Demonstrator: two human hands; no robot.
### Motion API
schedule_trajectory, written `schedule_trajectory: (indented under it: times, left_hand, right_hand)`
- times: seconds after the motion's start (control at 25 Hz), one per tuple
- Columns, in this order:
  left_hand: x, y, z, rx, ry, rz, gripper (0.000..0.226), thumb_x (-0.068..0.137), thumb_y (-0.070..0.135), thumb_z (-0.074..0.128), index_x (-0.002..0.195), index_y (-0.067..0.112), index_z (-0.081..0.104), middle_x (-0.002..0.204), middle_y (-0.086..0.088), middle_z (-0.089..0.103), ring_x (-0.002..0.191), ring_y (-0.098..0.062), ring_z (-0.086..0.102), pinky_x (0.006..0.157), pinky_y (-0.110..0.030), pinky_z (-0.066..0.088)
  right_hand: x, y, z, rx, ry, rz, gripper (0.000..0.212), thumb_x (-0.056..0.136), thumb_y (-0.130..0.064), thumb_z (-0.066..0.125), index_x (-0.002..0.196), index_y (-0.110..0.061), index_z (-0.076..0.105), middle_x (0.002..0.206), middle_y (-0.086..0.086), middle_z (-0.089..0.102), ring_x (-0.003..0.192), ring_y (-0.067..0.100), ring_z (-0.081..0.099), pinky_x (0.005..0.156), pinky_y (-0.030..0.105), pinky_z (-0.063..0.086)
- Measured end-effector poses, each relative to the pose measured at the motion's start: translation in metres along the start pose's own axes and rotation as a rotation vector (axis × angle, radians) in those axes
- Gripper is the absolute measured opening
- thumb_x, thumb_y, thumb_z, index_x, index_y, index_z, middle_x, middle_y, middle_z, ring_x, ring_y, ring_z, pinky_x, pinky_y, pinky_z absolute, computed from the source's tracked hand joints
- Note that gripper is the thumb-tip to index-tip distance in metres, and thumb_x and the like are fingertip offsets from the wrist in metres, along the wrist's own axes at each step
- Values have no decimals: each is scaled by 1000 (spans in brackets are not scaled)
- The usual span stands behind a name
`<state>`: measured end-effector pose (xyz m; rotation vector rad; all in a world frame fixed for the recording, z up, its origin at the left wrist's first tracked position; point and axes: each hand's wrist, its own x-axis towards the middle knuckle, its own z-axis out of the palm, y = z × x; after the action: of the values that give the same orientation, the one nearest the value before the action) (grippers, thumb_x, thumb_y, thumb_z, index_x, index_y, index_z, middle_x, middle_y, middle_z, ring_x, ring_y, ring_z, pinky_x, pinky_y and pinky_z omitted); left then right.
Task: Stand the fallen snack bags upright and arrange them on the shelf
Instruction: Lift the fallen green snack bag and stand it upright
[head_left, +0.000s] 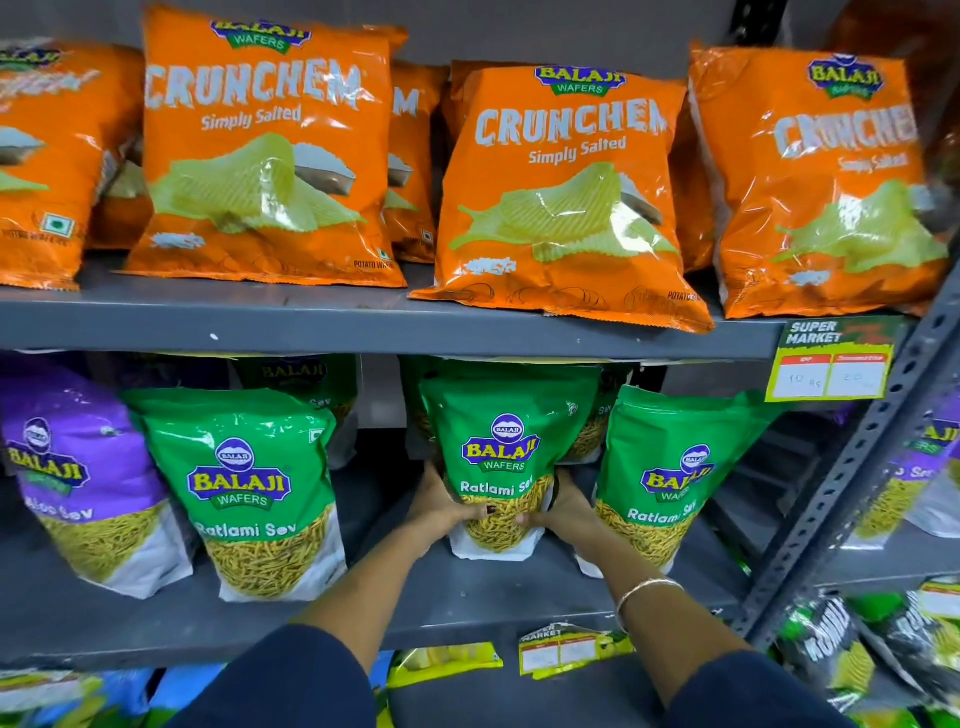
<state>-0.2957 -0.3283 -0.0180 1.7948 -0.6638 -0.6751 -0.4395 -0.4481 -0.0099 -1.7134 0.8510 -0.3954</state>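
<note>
A green Ratlami Sev bag (506, 447) stands upright in the middle of the lower grey shelf (467, 597). My left hand (441, 506) grips its lower left side and my right hand (563, 512) grips its lower right side, thumbs across the front. Two more green Ratlami Sev bags stand beside it, one to the left (244, 488) and one to the right (670, 467). More green bags show behind them, partly hidden.
A purple Aloo Sev bag (78, 467) stands at the far left. Orange Crunchem bags (566, 192) line the upper shelf. A price tag (831, 364) hangs from that shelf's edge. A perforated metal upright (857, 467) borders the right side, with more bags beyond and below.
</note>
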Motion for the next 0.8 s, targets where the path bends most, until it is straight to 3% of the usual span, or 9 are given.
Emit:
schedule_trajectory:
  times: [0.12, 0.24, 0.44, 0.56, 0.8]
  left_hand:
    - [3, -8, -3, 19, -75, -14, 82, 65, -5, 79, 133, 8, 35, 134, -15, 54, 126, -28, 49, 108, -44, 41]
    - [1, -13, -3, 18, -47, -5, 75, 66, -1, 79, 130, 9, 41, 132, -14, 58, 121, -28, 53, 105, -43, 44]
    - [-28, -21, -13, 76, -15, 14, 80, 67, 7, 81, 134, 13, 39, 135, -9, 56, 124, -25, 52, 98, -31, 43]
    - [-41, -25, -16, 82, -9, 28, 83, 67, 8, 81, 137, 14, 38, 137, -8, 55, 125, -24, 50, 93, -27, 41]
    - [-42, -32, -43, 145, -3, 1, 84, 71, 8, 78, 141, 13, 32, 140, -9, 51, 130, -26, 46, 100, -31, 39]
  right_hand:
    - [2, 9, 2, 14, -99, 29, 89, 69, 10, 76, 142, -6, 26, 140, 17, 50, 132, 33, 44, 112, 50, 35]
    - [1, 15, 5, 17, -98, 1, 89, 70, 10, 75, 143, -4, 25, 143, 17, 47, 134, 31, 43, 114, 50, 33]
    - [-26, 20, 16, -159, -49, -62, 89, 73, -8, 78, 143, -5, 24, 146, 11, 43, 136, 28, 39, 113, 38, 34]
    - [-34, 20, 17, -159, -89, -52, 93, 72, -10, 80, 144, -5, 22, 146, 12, 43, 137, 29, 38, 113, 43, 33]
    - [-37, 12, 43, -172, -59, -31, 85, 68, -12, 83, 136, -6, 34, 139, 13, 52, 130, 30, 46, 107, 41, 41]
